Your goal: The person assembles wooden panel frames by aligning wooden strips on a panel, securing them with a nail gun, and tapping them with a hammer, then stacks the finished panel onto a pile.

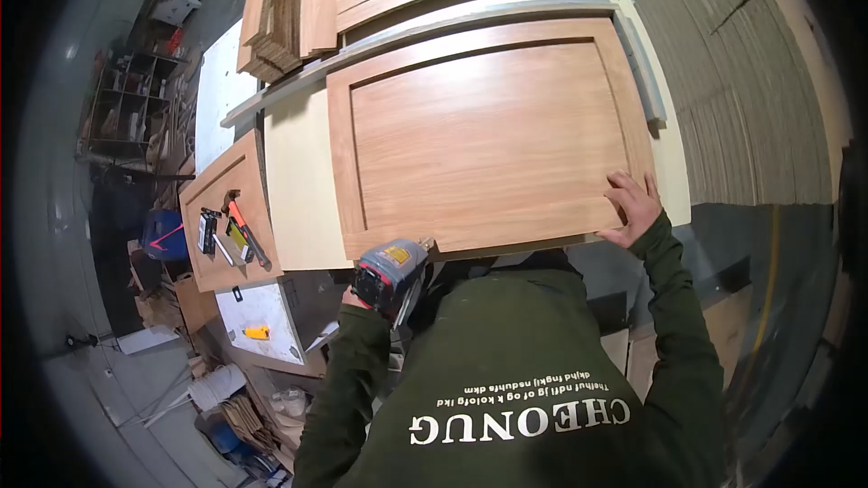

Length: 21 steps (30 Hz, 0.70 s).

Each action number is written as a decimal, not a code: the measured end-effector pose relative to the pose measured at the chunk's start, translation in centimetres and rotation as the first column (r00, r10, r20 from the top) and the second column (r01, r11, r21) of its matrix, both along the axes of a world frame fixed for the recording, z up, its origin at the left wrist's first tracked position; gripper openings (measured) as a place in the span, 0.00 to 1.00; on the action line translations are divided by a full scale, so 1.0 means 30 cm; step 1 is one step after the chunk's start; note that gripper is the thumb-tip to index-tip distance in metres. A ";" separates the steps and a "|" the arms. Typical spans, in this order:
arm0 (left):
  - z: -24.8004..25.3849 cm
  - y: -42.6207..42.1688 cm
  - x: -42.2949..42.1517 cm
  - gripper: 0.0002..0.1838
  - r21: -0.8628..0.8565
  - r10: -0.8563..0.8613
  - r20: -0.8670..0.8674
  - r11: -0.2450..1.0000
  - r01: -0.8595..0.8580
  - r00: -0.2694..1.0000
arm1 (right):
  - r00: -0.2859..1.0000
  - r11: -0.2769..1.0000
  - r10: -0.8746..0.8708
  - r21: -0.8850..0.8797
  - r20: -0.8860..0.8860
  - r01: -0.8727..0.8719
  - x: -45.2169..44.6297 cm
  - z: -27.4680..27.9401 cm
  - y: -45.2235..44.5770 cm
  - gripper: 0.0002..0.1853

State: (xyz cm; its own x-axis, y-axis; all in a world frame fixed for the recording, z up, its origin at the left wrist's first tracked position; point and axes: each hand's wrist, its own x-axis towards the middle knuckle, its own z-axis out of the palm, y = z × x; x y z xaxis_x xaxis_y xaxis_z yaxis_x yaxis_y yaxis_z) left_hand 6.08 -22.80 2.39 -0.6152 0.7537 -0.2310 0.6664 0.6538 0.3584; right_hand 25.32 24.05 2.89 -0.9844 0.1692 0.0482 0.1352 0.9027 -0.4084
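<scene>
A framed wooden cabinet door (479,140) lies flat on the bench in front of me. My left hand (353,298) is mostly hidden behind a grey and red nail gun (391,269), which it grips. The gun's nose is close to the door's near left corner; whether it touches cannot be told. At the near right corner, my right hand (636,206) grips the door's edge, with curled fingers on the frame and the thumb along the near edge.
Metal-grey strips (479,16) border the door's far and right sides. Stacked wood pieces (274,23) stand beyond. Left, a smaller door (226,248) carries a hammer (246,228) and small boxes. A yellow tool (257,333) lies below. Corrugated cardboard (741,117) is stacked right.
</scene>
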 end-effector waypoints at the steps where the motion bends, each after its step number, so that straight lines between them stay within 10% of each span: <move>1: 0.009 0.029 -0.004 0.18 -0.062 -0.013 -0.015 0.998 0.012 1.000 | 1.000 1.000 0.012 -0.019 -0.011 -0.012 0.009 -0.001 0.017 0.33; 21: 0.198 0.360 -0.074 0.18 -0.210 -0.258 -0.043 0.947 0.244 0.965 | 0.997 0.998 0.002 -0.064 -0.082 -0.008 0.023 -0.032 0.039 0.33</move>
